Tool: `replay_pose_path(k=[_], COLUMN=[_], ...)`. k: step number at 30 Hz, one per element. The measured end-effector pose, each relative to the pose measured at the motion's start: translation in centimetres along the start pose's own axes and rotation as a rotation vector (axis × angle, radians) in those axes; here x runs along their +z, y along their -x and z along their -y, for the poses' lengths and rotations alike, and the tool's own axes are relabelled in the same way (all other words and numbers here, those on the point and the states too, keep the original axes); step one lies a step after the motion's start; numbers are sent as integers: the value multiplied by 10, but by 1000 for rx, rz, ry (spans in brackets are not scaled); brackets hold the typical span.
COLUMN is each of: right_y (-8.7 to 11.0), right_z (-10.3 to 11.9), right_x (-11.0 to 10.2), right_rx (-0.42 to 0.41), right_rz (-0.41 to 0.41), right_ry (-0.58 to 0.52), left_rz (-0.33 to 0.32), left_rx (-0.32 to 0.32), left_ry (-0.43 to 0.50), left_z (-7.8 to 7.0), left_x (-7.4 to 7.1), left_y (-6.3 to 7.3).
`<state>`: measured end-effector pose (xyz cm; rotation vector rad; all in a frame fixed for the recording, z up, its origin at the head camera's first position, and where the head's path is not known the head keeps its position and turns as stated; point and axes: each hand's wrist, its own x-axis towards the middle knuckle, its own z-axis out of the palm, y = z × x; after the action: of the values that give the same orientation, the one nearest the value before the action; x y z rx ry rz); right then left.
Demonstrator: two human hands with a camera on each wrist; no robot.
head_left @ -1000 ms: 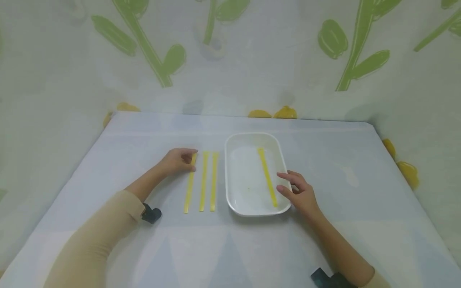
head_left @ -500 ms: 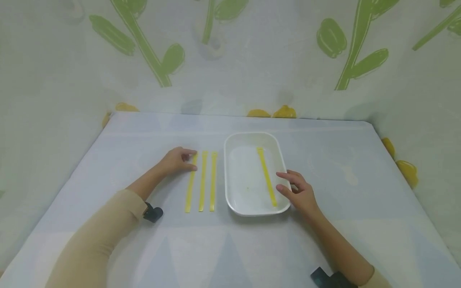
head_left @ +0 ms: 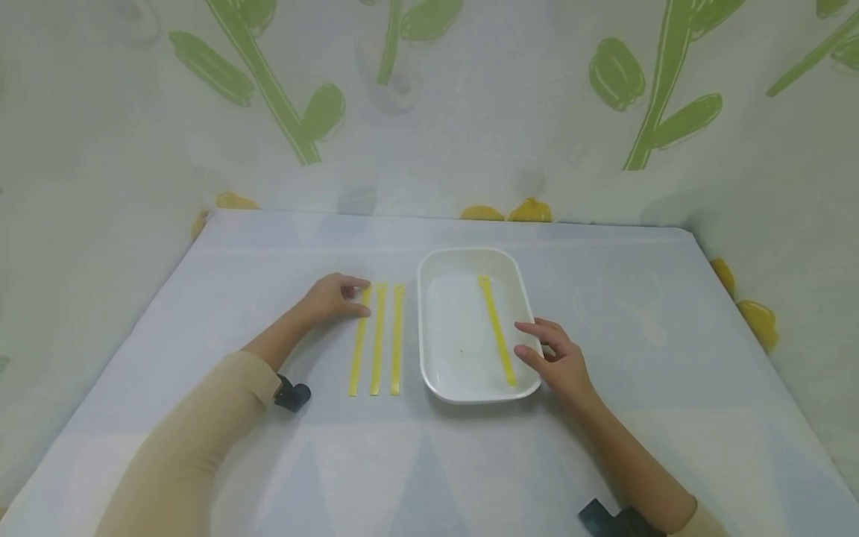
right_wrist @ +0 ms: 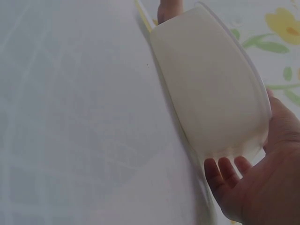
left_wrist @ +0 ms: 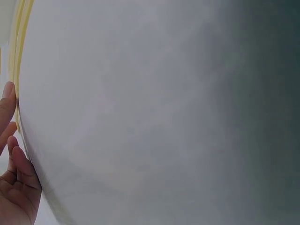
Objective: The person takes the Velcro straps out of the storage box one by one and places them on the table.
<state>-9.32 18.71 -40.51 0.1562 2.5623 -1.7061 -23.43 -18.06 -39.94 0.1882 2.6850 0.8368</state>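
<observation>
My left hand [head_left: 330,298] touches the leftmost of three yellow strips [head_left: 358,358], with thumb and index finger spread along its upper half. The strip lies flat, roughly parallel to a middle strip [head_left: 377,347] and a right one [head_left: 397,347]. In the left wrist view, the fingers [left_wrist: 21,166] show at the left edge by the yellow strips [left_wrist: 21,42]. My right hand [head_left: 560,362] holds the right side of a white rectangular tray [head_left: 436,373], thumb and index finger over the rim. Other fingers [right_wrist: 225,173] press its outside wall [right_wrist: 211,89]. Inside lies another yellow strip [head_left: 498,328].
A pale blue and white patterned cloth [head_left: 362,477] covers the table. Behind it rises a white backdrop [head_left: 470,112] printed with green leaves and yellow flowers. Each wrist wears a dark camera, such as the left one [head_left: 292,393].
My left hand has nudged the leftmost strip slightly right, mostly at its lower end, bringing it nearer the middle strip. The right hand and tray stay in place.
</observation>
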Motion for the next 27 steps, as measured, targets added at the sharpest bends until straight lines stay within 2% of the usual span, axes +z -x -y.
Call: replay_pose_path(k=[10,14,20,27], right_y=[2,2,1,0], right_z=[4,3,0,0], right_x=[-2,-2,-1,-3], right_rx=[-8,0,4,0], right_rz=[15,10,5,21], right_ry=[-38,-32,-16,-18], left_rz=[18,-1,-44,-67], left_rx=[-23,15,90,118], left_ry=[17,24,109,180], left_z=[-5,-12,-33,-62], left_x=[-4,-10,-23,-34], left_y=[-4,-6,-9,-13])
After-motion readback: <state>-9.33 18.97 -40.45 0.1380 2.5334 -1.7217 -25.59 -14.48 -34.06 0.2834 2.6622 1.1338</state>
